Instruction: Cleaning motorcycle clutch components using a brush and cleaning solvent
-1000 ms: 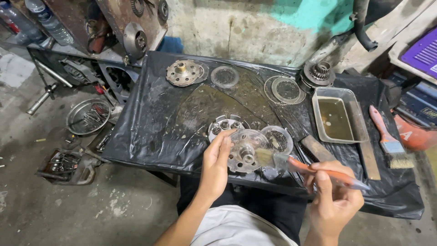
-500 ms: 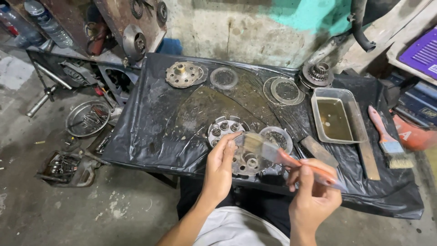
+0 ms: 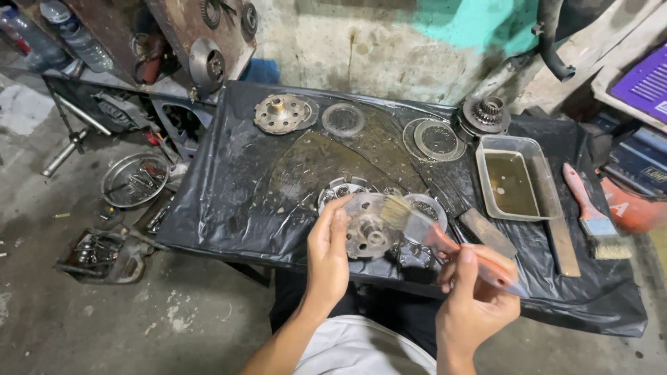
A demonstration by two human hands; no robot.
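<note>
The left hand [image 3: 328, 253] is gripping a round metal disc [image 3: 367, 235] near the front edge of the bench [image 3: 229, 201]. The right hand [image 3: 476, 305] is clenching an orange paintbrush [image 3: 445, 243], its bristles touching the disc. The disc looks oily, so it could be slipping loose and dropping onto the round parts [image 3: 424, 208] lying underneath.

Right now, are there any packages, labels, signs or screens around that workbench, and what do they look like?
Purple box: top right edge, flat and ribbed, with a small pale label at its rim.
Dark box: right of the metal tray, bluish-black, with a small light label.
Orange-red container: far right, rounded, with white markings.
Plastic bottles: top left, clear, no label visible.
No screens or signs in view.
</note>
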